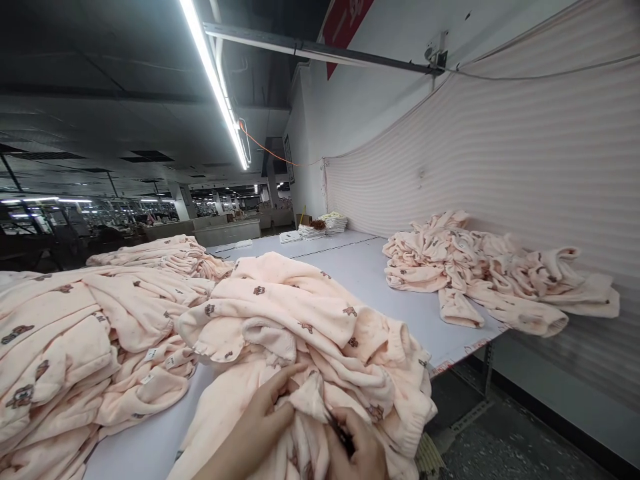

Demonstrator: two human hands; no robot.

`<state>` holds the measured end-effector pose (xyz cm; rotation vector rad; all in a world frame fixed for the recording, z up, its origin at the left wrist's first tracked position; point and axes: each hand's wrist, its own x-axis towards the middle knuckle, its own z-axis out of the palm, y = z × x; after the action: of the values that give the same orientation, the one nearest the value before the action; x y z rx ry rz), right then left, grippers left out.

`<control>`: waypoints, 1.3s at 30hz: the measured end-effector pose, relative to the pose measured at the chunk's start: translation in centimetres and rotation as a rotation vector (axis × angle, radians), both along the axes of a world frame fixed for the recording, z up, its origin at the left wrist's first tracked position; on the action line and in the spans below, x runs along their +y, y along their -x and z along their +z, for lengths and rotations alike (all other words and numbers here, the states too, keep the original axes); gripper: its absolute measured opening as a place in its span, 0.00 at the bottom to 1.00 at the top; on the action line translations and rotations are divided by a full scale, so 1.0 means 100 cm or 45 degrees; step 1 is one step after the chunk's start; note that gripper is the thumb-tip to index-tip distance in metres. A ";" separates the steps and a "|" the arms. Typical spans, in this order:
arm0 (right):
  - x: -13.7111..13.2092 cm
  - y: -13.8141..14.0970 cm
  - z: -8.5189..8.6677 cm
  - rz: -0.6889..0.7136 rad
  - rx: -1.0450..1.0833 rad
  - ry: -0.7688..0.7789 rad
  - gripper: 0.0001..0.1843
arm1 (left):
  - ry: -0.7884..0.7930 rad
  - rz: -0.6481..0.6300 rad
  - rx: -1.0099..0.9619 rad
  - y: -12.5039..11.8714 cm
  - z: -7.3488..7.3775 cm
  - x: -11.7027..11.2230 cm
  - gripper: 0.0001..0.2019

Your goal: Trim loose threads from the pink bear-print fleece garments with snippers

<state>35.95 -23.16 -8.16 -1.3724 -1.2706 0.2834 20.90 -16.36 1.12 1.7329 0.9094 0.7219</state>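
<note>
A pale pink fleece garment (280,300) with small brown bear prints lies heaped in front of me. My left hand (273,410) is closed on a fold of it, thumb and fingers pinching the fabric near a raised pale corner. Close by on the right, my right hand (357,443) is wrapped round a small dark tool that looks like thread snips (343,433). The tip of the snips is against or very near the raised fabric; my fingers hide most of the tool.
Similar pink garments are piled on the left (55,340), some with white labels. Another loose heap (465,267) lies at the table's right edge. White folded stacks (334,223) stand at the far end of the table (345,263). A striped cloth (500,153) covers the right wall.
</note>
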 end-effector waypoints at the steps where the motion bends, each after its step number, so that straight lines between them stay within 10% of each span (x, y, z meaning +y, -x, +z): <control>1: 0.003 -0.005 0.004 0.000 0.026 -0.048 0.13 | 0.071 -0.029 0.000 0.002 0.001 0.004 0.21; 7: 0.021 -0.018 0.038 0.064 -0.001 0.070 0.07 | 0.390 -0.211 0.017 0.009 0.017 0.024 0.05; 21: 0.009 -0.014 0.029 0.197 -0.132 0.122 0.11 | 0.549 -0.234 -0.112 0.009 0.011 0.027 0.08; 35: 0.007 -0.010 0.036 0.160 -0.123 0.106 0.09 | 0.299 -0.253 0.073 0.009 0.013 0.022 0.08; 39: -0.001 -0.036 0.025 0.102 0.125 0.092 0.15 | -0.279 0.029 0.445 0.042 0.037 0.040 0.10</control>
<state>39.60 -23.25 -5.70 -1.3539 -1.2451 0.4506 16.74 -12.39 4.85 2.0886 1.1205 0.5571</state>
